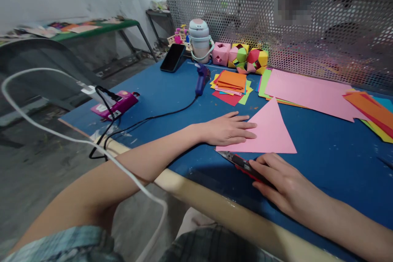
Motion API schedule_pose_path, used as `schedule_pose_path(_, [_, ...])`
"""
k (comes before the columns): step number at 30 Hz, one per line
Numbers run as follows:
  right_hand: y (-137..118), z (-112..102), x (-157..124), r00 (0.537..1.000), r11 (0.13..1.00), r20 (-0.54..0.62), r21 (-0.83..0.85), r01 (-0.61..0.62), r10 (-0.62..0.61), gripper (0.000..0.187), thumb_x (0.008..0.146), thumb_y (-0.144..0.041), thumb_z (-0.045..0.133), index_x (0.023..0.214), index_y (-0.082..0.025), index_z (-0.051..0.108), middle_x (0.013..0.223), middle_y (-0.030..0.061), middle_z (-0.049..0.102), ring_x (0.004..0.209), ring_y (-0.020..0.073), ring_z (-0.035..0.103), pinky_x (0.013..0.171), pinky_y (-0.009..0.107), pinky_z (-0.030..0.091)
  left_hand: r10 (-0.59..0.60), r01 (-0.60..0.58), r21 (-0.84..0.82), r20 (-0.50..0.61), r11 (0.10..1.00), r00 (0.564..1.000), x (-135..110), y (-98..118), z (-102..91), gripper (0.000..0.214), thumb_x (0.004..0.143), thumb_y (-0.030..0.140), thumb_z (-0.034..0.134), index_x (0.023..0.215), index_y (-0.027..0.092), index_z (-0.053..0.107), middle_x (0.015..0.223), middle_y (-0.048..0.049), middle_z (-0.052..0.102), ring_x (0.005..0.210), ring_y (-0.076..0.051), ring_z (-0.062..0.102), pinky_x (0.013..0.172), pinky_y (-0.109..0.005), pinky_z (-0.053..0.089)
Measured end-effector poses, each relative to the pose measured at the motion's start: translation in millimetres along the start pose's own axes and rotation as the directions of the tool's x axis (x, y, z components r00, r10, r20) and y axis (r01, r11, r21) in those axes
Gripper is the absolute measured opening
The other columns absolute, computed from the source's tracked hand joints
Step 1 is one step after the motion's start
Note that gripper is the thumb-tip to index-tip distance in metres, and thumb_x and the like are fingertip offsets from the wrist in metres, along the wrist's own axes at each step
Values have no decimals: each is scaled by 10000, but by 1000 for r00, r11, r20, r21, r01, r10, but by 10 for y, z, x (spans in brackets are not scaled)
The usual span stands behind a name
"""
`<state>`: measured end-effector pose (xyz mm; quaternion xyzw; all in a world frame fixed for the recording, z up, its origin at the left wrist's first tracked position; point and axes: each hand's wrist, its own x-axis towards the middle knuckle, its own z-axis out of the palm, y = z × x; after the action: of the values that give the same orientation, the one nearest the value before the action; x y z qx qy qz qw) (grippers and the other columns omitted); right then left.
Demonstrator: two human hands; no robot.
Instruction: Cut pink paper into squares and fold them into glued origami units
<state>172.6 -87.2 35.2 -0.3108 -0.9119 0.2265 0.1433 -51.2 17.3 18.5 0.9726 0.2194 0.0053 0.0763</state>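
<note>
A pink paper triangle (268, 131) lies flat on the blue table (172, 102). My left hand (229, 129) rests palm down on the triangle's left corner, fingers stretched out flat. Just below the paper's near edge lies a red and black utility knife (241, 163), blade pointing left. My right hand (278, 178) lies over the knife's handle with the fingers curled on it.
Stacks of coloured paper (231, 84) and large pink sheets (307, 90) lie behind. A blue glue gun (202, 78) with its black cord, a phone (172, 57), a pastel jug (199, 41), paper cubes and balls (242, 56), and a magenta box (118, 104) stand on the table. A perforated screen backs it.
</note>
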Motion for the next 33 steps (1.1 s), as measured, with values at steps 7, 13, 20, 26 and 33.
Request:
schedule_pose_path(7, [-49,-4,51,998,999,60,42,-10,7,202,877,-122,471,1047,-145,577,945,101,562,860,201,526,727,332,489,15,-16,-17,-35,1000,999,-11,-30,39,421,972,389,278,1365,311,407,1508,21,272,1405,-218,184,1133,-440,95])
schedule_pose_path(13, [13,-197,-121,1000,1000,-22,-21,-8,7,276,903,-177,453,1164,-187,543,996,97,580,905,189,570,757,308,505,3,-4,-29,-22,1000,1000,-10,-22,31,418,966,380,312,1361,290,412,1506,3,280,1404,-226,190,1135,-451,91])
schedule_pose_path(20, [644,-676,-535,884,905,-432,-279,-321,180,253,887,-339,494,1096,-222,575,1007,93,610,865,226,611,725,357,518,-99,91,-93,-89,992,991,-4,76,-29,472,963,410,312,1372,190,391,1466,-109,353,1356,-229,309,1100,-424,231])
schedule_pose_path(26, [1198,-777,-818,857,785,-453,-425,-451,247,245,895,-337,467,1042,-186,594,914,121,623,813,262,622,714,395,506,-155,147,-77,-112,986,981,-14,223,-90,566,911,454,435,1359,109,396,1437,-175,376,1284,-269,408,1053,-388,320])
schedule_pose_path(33, [1153,-680,-741,901,689,-411,-614,-386,138,308,890,-325,478,1110,-132,573,1059,178,587,964,324,568,796,497,485,-147,147,-9,-162,989,976,-32,262,-40,518,916,439,425,1332,131,410,1406,-185,416,1240,-288,454,999,-429,377])
